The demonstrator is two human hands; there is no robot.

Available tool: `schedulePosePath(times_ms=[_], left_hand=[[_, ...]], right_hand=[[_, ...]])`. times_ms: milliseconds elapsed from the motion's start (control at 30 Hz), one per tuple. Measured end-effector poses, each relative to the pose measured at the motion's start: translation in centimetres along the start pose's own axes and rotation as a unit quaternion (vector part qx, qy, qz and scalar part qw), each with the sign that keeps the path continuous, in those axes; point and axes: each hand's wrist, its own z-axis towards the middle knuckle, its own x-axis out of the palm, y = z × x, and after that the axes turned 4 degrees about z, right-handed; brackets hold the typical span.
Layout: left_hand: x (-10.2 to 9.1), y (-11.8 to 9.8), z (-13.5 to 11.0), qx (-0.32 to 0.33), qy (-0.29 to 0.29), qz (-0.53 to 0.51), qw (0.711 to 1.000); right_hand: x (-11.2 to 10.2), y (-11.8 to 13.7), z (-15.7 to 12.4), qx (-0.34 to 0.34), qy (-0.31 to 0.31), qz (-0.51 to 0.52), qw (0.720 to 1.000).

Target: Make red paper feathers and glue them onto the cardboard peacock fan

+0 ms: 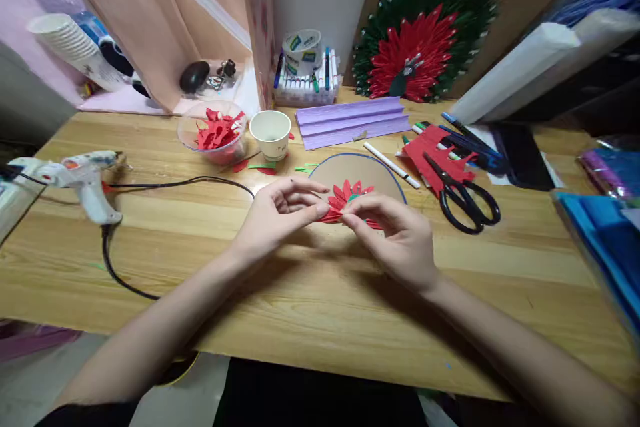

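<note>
Red paper petals, fanned into a small cluster, lie at the near edge of the cardboard disc, which rests flat at the middle of the desk. The left hand comes in from the left. Its grip is closed, thumb and fingertips pinching the cluster's left side. The right hand covers the right side, its grip also closed on the red paper petals, fingers curled down over them. A fingertip pinch from both sides likely suits thin paper: it steadies the cluster without crushing it, and the disc beneath gives a flat backing. The glue gun stands well to the left, apart from both hands, its cord trailing across the desk. The bowl of red pieces and the paper cup sit behind the disc, probably kept within reach. The scissors lie to the right, partly on a cut red sheet.
</note>
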Motion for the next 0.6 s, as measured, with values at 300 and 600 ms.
schedulePosePath(times_ms=[300, 600], left_hand=[[-0.1, -0.1, -0.1, 0.053, 0.005, 0.024, 0.998], [-0.3, -0.8, -0.4, 0.103, 0.000, 0.087, 0.991]], right_hand=[[-0.2, 0.5, -0.3, 0.002, 0.005, 0.015, 1.000], [-0.2, 0.8, 0.0, 0.020, -0.019, 0.056, 0.998]])
